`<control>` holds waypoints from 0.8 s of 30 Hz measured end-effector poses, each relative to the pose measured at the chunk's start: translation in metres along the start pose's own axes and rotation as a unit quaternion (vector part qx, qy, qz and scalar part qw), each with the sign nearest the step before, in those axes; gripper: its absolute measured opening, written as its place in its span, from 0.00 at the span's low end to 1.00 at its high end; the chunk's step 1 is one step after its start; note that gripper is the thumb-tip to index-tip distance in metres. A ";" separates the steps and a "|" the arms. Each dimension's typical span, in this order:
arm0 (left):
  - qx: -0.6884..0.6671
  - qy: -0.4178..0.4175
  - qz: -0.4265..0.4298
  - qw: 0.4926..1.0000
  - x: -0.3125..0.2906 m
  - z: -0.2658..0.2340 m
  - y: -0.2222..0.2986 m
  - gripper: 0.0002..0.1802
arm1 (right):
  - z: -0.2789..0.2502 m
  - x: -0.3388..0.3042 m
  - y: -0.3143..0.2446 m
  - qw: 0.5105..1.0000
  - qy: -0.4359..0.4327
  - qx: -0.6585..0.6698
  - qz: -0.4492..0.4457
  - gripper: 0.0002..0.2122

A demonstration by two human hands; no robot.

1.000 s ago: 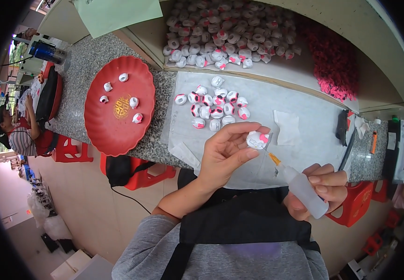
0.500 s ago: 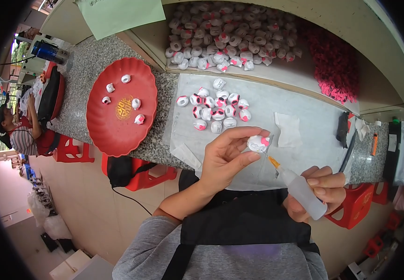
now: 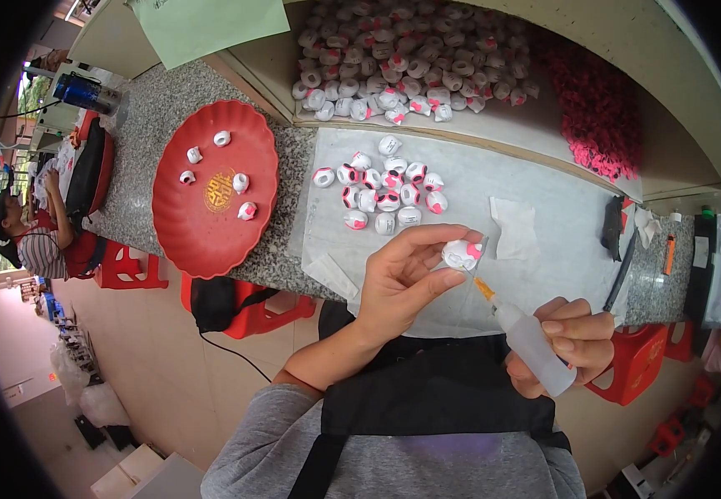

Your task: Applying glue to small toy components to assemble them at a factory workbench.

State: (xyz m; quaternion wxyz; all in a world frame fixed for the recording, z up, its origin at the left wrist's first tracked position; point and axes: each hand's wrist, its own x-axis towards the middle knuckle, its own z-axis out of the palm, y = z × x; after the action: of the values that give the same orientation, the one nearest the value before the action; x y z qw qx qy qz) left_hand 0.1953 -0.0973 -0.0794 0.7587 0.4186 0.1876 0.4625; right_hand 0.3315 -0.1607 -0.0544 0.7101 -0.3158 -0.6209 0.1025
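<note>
Between thumb and fingers, my left hand point(image 3: 406, 279) pinches a small round white piece with pink and dark markings point(image 3: 463, 254). My right hand point(image 3: 572, 341) grips a translucent white squeeze bottle point(image 3: 535, 345), tilted up to the left. Its orange-based needle nozzle point(image 3: 483, 289) points at the white piece; whether the thin tip touches it I cannot tell. Beyond my hands, a cluster of similar white pieces, several with pink and black parts point(image 3: 388, 200), rests on a white sheet point(image 3: 443, 179).
A red scalloped tray point(image 3: 210, 249) at the left holds several white pieces. A shelf compartment at the back has a big pile of white pieces point(image 3: 410, 62) and a heap of pink bits point(image 3: 597, 116). White tissue point(image 3: 514, 229) lies on the sheet. Another person point(image 3: 32, 237) sits far left.
Hardly anything differs. The bottle in my right hand has shifted slightly left, its nozzle a little nearer the white piece; my left hand holds almost still.
</note>
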 end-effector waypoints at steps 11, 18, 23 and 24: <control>-0.003 0.004 0.001 1.000 0.000 0.000 -0.001 0.20 | -0.003 0.000 -0.001 1.000 0.008 -0.003 -0.002 0.18; -0.030 -0.029 0.001 0.999 0.000 -0.002 -0.001 0.20 | 0.004 -0.003 -0.002 0.997 0.067 -0.038 -0.003 0.17; -0.019 -0.031 -0.002 0.999 0.000 -0.003 -0.002 0.21 | 0.003 -0.004 0.000 0.997 0.068 -0.039 -0.017 0.16; -0.020 -0.027 -0.008 0.999 0.000 -0.002 -0.002 0.21 | 0.003 -0.005 0.000 0.997 0.068 -0.037 -0.018 0.16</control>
State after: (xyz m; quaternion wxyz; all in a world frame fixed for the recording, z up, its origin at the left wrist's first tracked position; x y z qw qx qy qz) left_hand 0.1944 -0.0969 -0.0820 0.7755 0.4145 0.1612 0.4482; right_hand 0.3275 -0.1624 -0.0580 0.7401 -0.3369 -0.5803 0.0447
